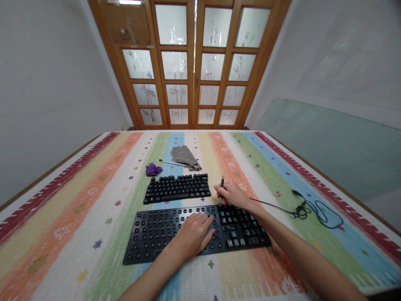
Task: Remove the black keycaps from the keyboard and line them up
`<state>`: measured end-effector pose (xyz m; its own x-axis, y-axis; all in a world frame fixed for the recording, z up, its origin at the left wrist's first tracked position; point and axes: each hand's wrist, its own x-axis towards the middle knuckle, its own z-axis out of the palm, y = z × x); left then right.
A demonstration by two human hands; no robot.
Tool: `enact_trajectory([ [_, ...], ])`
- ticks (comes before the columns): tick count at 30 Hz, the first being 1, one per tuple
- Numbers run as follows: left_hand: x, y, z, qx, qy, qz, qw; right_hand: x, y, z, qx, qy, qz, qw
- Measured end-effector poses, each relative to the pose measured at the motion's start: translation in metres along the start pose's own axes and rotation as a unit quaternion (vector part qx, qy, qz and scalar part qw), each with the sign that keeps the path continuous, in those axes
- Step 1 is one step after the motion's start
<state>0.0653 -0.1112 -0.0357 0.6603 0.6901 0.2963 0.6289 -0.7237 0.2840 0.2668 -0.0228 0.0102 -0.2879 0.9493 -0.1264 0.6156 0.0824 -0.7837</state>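
Forearms (163, 267) closest, left hand (194, 234) loosely spread on keyboard (147, 236), right hand (233, 195) pinching slim tool (222, 181); keyboard looks light, stiff, best gripped edgewise

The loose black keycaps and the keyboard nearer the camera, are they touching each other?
Apart: the head view shows a strip of tablecloth between the keycaps and the keyboard.

It looks like a room in a home: wooden doors (191, 67) with plant-patterned glass panes (211, 67) fill the upper centre, a colourful striped tablecloth (106, 209) the lower half.
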Motion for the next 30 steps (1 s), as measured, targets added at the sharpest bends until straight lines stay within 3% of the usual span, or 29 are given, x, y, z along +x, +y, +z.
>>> enact_trajectory([
  [8, 0.004, -0.001, -0.008, -0.094, 0.003, -0.046, 0.994, 0.002, 0.008, -0.009, 0.089, 0.02, 0.015, 0.996],
  [12, 0.015, -0.001, -0.02, -0.152, 0.052, -0.1, 0.982, -0.007, 0.002, -0.01, 0.109, 0.02, -0.021, 0.994],
  [17, 0.027, 0.002, -0.025, -0.167, 0.078, -0.096, 0.978, -0.023, -0.01, -0.007, 0.099, 0.004, -0.071, 0.993],
  [23, 0.036, 0.001, -0.025, -0.16, 0.05, -0.072, 0.983, -0.039, -0.02, -0.007, 0.049, 0.016, -0.103, 0.993],
  [30, 0.058, -0.009, -0.048, -0.162, -0.043, -0.013, 0.986, -0.042, -0.011, -0.01, 0.041, 0.029, -0.103, 0.993],
])
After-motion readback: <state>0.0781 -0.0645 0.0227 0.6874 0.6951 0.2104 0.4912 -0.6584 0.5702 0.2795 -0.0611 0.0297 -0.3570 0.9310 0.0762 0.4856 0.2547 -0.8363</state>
